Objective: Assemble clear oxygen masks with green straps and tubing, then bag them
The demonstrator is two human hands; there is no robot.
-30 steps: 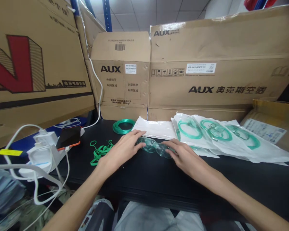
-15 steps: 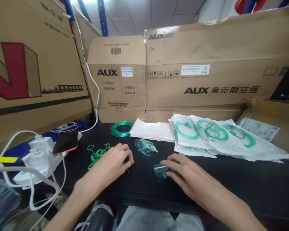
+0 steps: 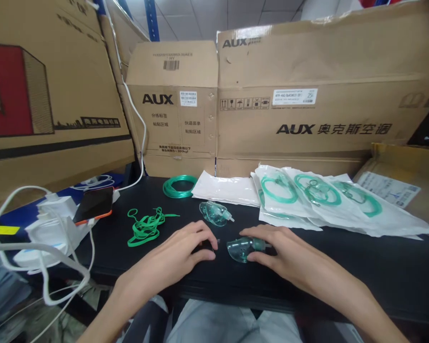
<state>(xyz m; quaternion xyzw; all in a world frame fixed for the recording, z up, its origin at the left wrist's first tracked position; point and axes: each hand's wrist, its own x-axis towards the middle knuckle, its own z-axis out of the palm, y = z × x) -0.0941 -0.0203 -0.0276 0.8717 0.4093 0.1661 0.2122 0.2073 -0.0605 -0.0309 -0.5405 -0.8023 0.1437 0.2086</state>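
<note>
Right hand (image 3: pixel 282 252): fingers pinch near mask (image 3: pixel 243 248), steadying it at table (image 3: pixel 379 276) front edge.
Left hand (image 3: pixel 175 259): loosely curled, fingertips down beside it, holding nothing visible.
Second mask (image 3: pixel 214 213): lies apart, mid-table.
Green straps (image 3: pixel 146 226): loose, leftward.

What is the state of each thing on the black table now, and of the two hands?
near mask: loose, held by right hand
far mask: loose, untouched
left hand: flat on table, fingers curled, holds nothing visible
green straps: loose tangle
tubing coil: coiled, unpacked
sealed pouches: closed, overlapping
flat pouch: lying flat
phone: screen dark
</note>
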